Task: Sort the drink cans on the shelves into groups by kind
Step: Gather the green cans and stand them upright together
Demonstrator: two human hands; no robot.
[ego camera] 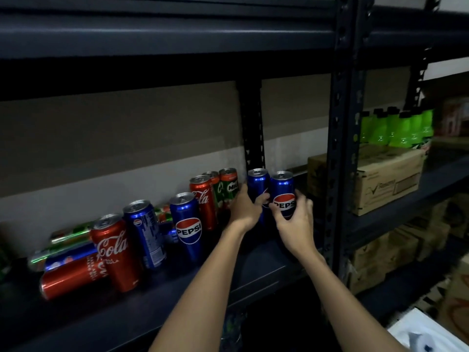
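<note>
Two blue aluminium Pepsi cans (pixel 282 193) stand upright, long axes vertical, side by side at the right end of the dark metal shelf (pixel 253 270), just left of the perforated upright post (pixel 340 174). We note the left hand (pixel 245 208) gripping the rear can, the right hand (pixel 295 226) gripping the front one. Bare shelf lies before them; the mixed red, blue and green cans (pixel 187 219) crowd the left.

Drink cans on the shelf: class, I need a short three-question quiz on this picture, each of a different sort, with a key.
1. True or false: each hand grips a blue can.
2. Which kind lies on its side at the left? A red, B yellow, C white.
3. Fill in: the bottles on the next shelf are ____.

Key: 1 true: left hand on one blue can, right hand on another. 2 A, the red can. 3 green bottles.
</note>
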